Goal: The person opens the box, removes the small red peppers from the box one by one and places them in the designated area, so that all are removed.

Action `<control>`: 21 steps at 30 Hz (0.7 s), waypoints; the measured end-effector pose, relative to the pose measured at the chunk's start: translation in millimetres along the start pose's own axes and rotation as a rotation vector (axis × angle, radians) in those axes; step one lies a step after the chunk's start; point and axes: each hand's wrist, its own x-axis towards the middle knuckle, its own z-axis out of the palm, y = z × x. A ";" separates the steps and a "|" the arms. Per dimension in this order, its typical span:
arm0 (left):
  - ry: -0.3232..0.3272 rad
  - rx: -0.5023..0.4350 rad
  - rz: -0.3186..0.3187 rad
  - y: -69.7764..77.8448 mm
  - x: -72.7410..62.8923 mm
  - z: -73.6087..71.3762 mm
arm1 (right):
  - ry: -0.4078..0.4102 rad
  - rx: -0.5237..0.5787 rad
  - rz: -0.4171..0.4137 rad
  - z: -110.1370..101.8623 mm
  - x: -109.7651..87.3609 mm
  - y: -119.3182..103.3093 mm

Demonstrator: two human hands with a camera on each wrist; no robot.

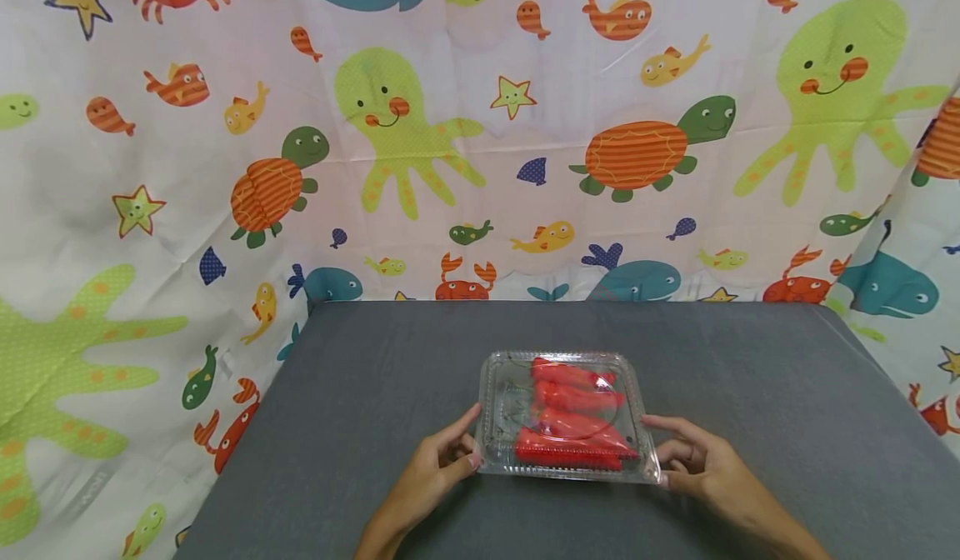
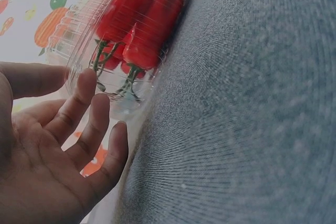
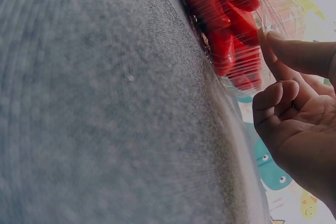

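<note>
A clear plastic clamshell box (image 1: 504, 452) sits on the grey table with its lid down. Inside lie several red peppers (image 1: 573, 427), whose green stems point left; the stems (image 2: 128, 80) show through the end wall in the left wrist view. My left hand (image 1: 431, 470) holds the box's left side near the front corner, thumb and index finger at the edge, other fingers loosely bent. At the front right corner my right hand (image 1: 705, 468) pinches the rim between thumb and index finger (image 3: 270, 56), its other fingers curled in.
The grey tabletop (image 1: 390, 377) extends around the box on all sides. Behind it and along both sides hangs a white curtain (image 1: 540, 60) printed with sea animals, reaching down to the table's edges.
</note>
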 end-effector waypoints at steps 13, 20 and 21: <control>-0.001 -0.009 -0.003 -0.9 -1.1 0.4 | -0.004 0.016 0.010 -0.6 -0.6 3.5; 0.010 0.002 -0.014 0.9 -0.5 0.5 | 0.002 0.023 0.019 -0.9 0.2 4.1; 0.011 0.006 -0.015 1.2 -0.6 0.5 | 0.003 0.020 0.024 -0.8 0.3 4.1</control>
